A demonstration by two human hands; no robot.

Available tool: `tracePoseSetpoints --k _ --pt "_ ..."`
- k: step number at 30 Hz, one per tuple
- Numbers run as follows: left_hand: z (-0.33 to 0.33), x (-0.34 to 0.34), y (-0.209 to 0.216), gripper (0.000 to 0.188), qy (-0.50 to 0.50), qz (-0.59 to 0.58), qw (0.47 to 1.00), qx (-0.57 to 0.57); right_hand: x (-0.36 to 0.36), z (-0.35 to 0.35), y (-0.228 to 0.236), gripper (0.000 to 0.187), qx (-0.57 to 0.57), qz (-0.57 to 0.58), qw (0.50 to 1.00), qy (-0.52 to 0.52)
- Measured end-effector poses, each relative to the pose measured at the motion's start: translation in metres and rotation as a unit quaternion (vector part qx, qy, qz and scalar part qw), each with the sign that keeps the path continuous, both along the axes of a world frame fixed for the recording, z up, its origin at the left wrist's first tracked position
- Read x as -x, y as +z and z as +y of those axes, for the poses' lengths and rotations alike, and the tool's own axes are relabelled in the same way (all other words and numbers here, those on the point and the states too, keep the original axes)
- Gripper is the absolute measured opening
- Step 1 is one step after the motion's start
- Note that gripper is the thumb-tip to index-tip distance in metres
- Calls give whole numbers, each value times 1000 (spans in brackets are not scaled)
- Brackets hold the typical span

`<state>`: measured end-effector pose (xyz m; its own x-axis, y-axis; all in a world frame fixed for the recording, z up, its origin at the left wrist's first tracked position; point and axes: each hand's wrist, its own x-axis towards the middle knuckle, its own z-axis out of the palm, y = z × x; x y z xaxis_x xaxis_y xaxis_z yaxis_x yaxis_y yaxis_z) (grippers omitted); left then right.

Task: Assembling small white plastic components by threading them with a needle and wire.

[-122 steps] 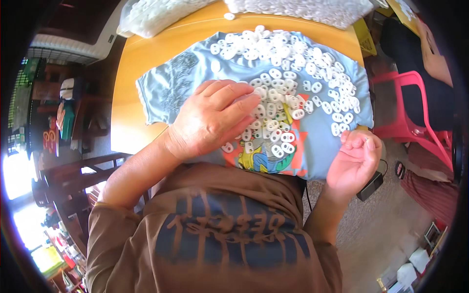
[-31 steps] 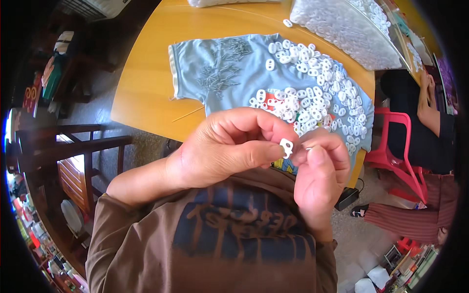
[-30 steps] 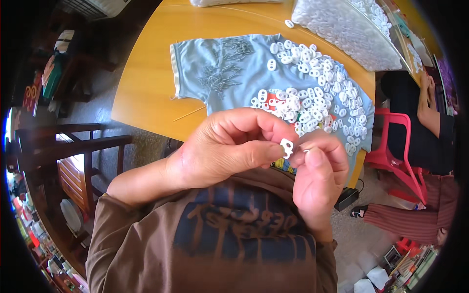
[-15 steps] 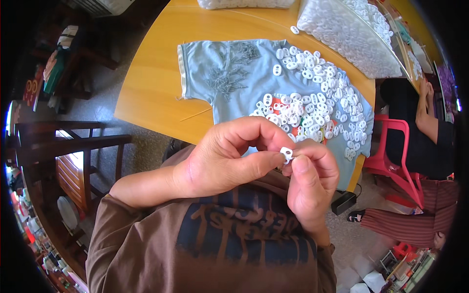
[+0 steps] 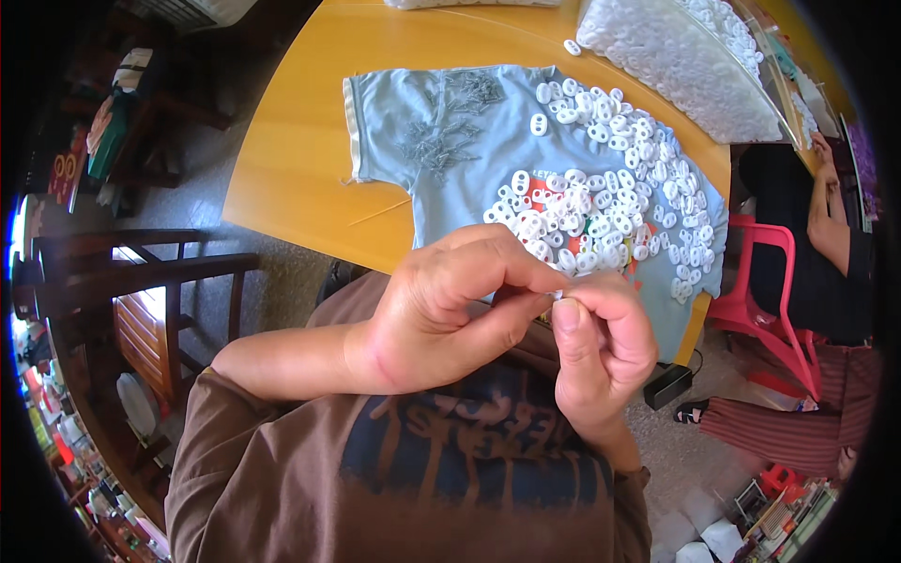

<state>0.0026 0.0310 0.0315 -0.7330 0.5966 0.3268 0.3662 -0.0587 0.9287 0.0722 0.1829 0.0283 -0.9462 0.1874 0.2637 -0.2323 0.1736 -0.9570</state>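
In front of my chest, my left hand (image 5: pixel 460 305) and my right hand (image 5: pixel 605 342) meet with their fingertips pinched together. Between them shows a sliver of a small white plastic piece (image 5: pixel 558 295), mostly covered by the fingers. My left thumb and forefinger grip it; what my right thumb and forefinger pinch is hidden. Beyond the hands a light blue T-shirt (image 5: pixel 427 202) lies spread on the table, bearing heaps of white oval two-holed cord locks (image 5: pixel 572 211). Clusters of small grey, spring-like bits (image 5: pixel 446 141) lie on its left part.
A yellow wooden table (image 5: pixel 300 141) holds a large clear bag of white pieces (image 5: pixel 671 75) at the back right. On the right, a person in dark clothes (image 5: pixel 784 253) sits by a pink plastic chair (image 5: pixel 751 272). Wooden chairs (image 5: pixel 150 328) stand at the left.
The white cord lock, plainly visible between my fingertips before, is now nearly covered as the fingers close in. My view has shifted slightly.
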Motion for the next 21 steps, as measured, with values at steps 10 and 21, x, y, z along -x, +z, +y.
tracePoseSetpoints --k 10,21 --pt "1 -7 -1 12 -22 -246 968 -52 -1 2 -3 9 2 23 1000 -3" --pt "0 2 -5 14 -33 -12 999 -19 -1 6 -6 14 -53 71 996 -7"
